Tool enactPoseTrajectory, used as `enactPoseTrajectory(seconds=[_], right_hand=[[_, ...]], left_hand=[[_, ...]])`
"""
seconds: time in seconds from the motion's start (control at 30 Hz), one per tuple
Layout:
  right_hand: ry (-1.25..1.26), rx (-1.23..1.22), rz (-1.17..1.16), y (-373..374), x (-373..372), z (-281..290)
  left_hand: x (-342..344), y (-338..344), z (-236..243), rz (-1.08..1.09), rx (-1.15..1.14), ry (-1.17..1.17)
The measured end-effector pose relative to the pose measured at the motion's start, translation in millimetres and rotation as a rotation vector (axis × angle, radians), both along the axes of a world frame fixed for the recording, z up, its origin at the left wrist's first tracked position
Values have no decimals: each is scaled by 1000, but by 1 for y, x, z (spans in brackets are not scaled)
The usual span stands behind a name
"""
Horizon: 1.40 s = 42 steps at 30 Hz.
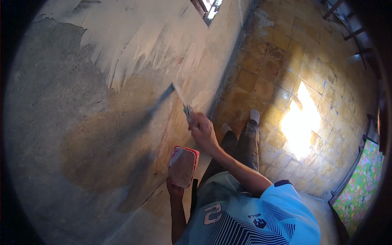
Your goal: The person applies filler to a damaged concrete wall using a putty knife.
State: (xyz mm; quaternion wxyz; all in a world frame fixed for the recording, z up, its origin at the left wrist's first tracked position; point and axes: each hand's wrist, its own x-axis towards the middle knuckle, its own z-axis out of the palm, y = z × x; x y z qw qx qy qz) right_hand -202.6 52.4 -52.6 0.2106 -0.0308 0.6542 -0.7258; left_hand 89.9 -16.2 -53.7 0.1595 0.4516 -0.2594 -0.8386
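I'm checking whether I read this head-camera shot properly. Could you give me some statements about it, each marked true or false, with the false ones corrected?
1. The right hand holds a scraper by its handle. True.
2. The left hand is empty. False: it holds a red-edged tub.
3. The wall has one even colour all over. False: its upper part is pale and streaky, and a large area below is darker grey.
4. A bright patch of light falls on the floor. True.
5. The floor is made of long wooden boards. False: it is laid with yellowish-brown tiles.
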Motion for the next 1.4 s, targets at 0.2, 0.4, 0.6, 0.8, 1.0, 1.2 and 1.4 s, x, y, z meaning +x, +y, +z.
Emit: enactPoseTrajectory(seconds=[0.2, 0.4, 0.6, 0.8, 1.0, 1.2, 1.4], right_hand=[[-176, 11, -30, 13, -56, -34], [7, 29, -210, -17, -134, -74], [47, 61, -16, -17, -21, -63], [-118, 100, 18, 23, -36, -49], [-13, 51, -119, -3, -147, -60], [-9, 132, 143, 17, -67, -43], [-445, -95, 429, 87, 1, -1]], left_hand=[[4, -2, -8, 23, -39, -84], [10, -2, -17, 12, -48, 2], [9, 1, -6, 74, -68, -113], [-3, 1, -3, -6, -89, -78], [12, -2, -14, 51, -32, -79], [5, 3, -7, 29, -37, -11], [-19, 4, -8, -57, -149, -113]])
